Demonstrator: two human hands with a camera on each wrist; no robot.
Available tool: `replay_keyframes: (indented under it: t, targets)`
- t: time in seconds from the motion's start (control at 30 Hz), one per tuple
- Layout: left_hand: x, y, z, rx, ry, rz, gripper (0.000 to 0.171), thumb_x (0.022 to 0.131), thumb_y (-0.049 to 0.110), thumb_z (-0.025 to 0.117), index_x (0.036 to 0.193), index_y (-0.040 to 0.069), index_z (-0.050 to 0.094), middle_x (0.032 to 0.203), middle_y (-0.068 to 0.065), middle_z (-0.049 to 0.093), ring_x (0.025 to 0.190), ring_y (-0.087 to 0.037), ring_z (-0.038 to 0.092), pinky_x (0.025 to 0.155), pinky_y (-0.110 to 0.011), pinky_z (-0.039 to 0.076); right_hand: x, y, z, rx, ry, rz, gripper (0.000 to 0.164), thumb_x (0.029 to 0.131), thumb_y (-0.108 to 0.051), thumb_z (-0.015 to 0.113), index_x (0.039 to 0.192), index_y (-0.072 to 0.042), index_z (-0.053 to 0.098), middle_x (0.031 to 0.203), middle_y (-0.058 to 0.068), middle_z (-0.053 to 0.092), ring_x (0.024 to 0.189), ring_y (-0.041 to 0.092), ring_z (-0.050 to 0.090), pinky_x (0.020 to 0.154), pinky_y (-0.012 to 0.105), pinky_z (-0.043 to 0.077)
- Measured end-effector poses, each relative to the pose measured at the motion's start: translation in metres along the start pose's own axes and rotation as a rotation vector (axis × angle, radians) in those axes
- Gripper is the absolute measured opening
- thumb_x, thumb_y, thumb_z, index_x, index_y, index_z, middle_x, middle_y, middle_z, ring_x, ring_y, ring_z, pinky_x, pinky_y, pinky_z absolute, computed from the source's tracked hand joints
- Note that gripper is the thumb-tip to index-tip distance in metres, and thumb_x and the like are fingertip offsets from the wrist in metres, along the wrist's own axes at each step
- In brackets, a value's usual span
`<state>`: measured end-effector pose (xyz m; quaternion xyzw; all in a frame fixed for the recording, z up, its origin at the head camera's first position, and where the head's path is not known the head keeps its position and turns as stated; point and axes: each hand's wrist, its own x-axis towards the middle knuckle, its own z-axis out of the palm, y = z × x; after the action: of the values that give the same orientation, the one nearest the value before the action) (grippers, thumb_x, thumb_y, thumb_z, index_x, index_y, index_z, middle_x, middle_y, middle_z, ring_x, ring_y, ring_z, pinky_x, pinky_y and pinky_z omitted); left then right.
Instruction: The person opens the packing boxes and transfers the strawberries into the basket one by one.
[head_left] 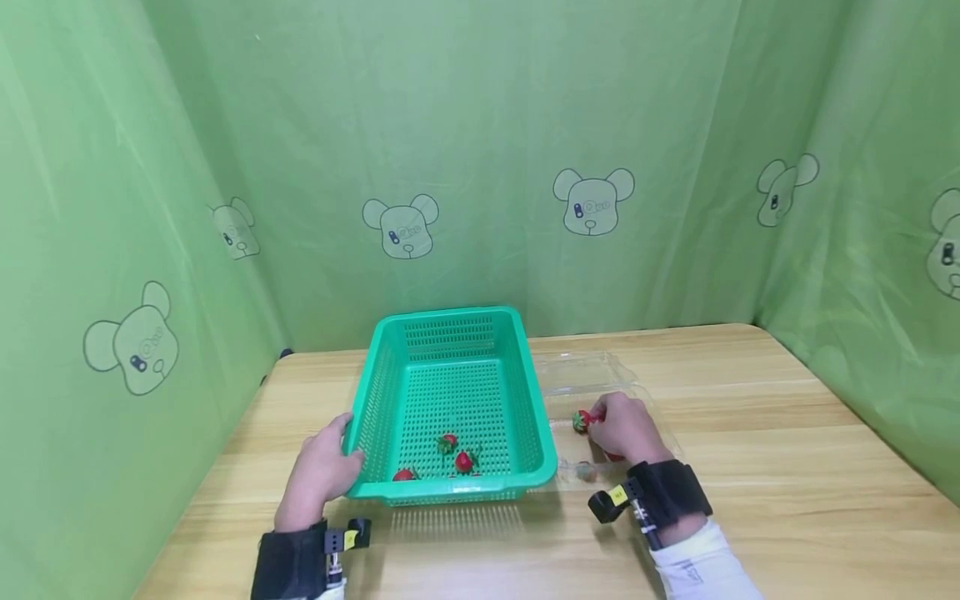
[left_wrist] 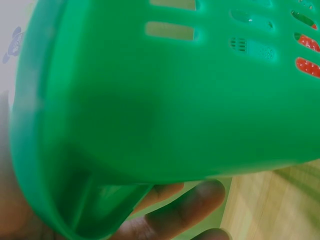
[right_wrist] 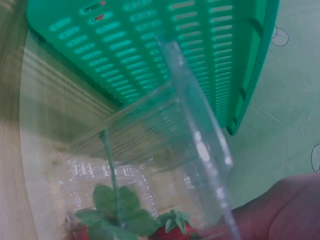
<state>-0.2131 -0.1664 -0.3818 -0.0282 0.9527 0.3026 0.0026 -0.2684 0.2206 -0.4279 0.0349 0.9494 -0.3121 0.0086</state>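
Note:
My left hand (head_left: 321,467) grips the left rim of a green plastic basket (head_left: 360,450) near its front corner. Fingers (left_wrist: 200,200) come up beneath the basket's rim in the left wrist view. Inside the basket, several strawberries (head_left: 464,462) lie toward the front end. To its right, my right hand (head_left: 628,427) reaches into a clear plastic box (head_left: 570,450) and pinches a strawberry (head_left: 582,421). Leafy strawberries, one with a long stem (right_wrist: 111,170), show low in the right wrist view, where the fingertips are mostly hidden.
The clear box's lid (head_left: 576,372) lies folded back behind it. Both containers are on a wooden table (head_left: 780,467). A green curtain (head_left: 480,108) printed with bear heads hangs behind the table and along both sides.

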Motion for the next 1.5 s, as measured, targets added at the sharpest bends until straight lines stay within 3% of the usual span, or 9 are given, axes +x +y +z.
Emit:
replay_keyframes:
  t: [0.23, 0.4, 0.6, 0.83, 1.07, 1.5]
  targets:
    - [-0.001, -0.001, 0.001, 0.013, -0.003, 0.010, 0.059, 0.089, 0.008, 0.054, 0.143, -0.005, 0.031, 0.135, -0.033, 0.047, 0.099, -0.037, 0.053, 0.074, -0.045, 0.048, -0.004, -0.005, -0.001, 0.070, -0.008, 0.027, 0.016, 0.081, -0.005, 0.064, 0.096, 0.000, 0.063, 0.076, 0.013, 0.062, 0.054, 0.019, 0.057, 0.046, 0.030, 0.045]
    - [0.000, 0.000, 0.001, 0.000, -0.007, 0.002, 0.059, 0.090, 0.008, 0.054, 0.143, -0.005, 0.031, 0.136, -0.033, 0.046, 0.101, -0.037, 0.052, 0.078, -0.048, 0.048, -0.006, -0.009, -0.005, 0.069, 0.006, 0.010, 0.018, 0.082, -0.007, 0.065, 0.098, 0.000, 0.063, 0.083, 0.015, 0.062, 0.064, 0.023, 0.057, 0.050, 0.032, 0.046]
    - [-0.001, 0.001, 0.001, -0.008, -0.011, -0.011, 0.059, 0.090, 0.008, 0.054, 0.143, -0.005, 0.030, 0.136, -0.033, 0.046, 0.097, -0.036, 0.053, 0.074, -0.044, 0.049, -0.009, -0.013, -0.009, 0.057, 0.018, -0.018, 0.022, 0.083, -0.008, 0.064, 0.103, 0.000, 0.063, 0.097, 0.020, 0.063, 0.078, 0.028, 0.057, 0.058, 0.036, 0.050]
    - [-0.002, -0.001, 0.003, 0.001, -0.007, -0.001, 0.060, 0.089, 0.008, 0.054, 0.143, -0.004, 0.031, 0.134, -0.033, 0.048, 0.095, -0.035, 0.054, 0.071, -0.042, 0.049, -0.016, -0.020, -0.013, 0.053, 0.056, -0.058, 0.020, 0.085, -0.010, 0.062, 0.102, 0.000, 0.063, 0.105, 0.023, 0.064, 0.081, 0.029, 0.058, 0.059, 0.035, 0.052]
    - [0.000, 0.000, 0.002, 0.005, 0.001, 0.006, 0.060, 0.089, 0.008, 0.054, 0.143, -0.004, 0.032, 0.133, -0.034, 0.048, 0.094, -0.036, 0.054, 0.067, -0.040, 0.048, -0.018, -0.027, -0.019, 0.055, 0.088, -0.103, 0.021, 0.087, -0.013, 0.062, 0.103, 0.000, 0.063, 0.102, 0.022, 0.065, 0.078, 0.027, 0.061, 0.062, 0.039, 0.054]
    - [0.000, 0.001, 0.000, 0.007, 0.006, 0.001, 0.060, 0.089, 0.008, 0.054, 0.143, -0.005, 0.032, 0.130, -0.034, 0.050, 0.091, -0.035, 0.054, 0.063, -0.037, 0.047, -0.022, -0.039, -0.022, 0.104, 0.087, -0.133, 0.022, 0.088, -0.014, 0.063, 0.105, 0.000, 0.063, 0.090, 0.015, 0.069, 0.068, 0.019, 0.063, 0.057, 0.036, 0.053]
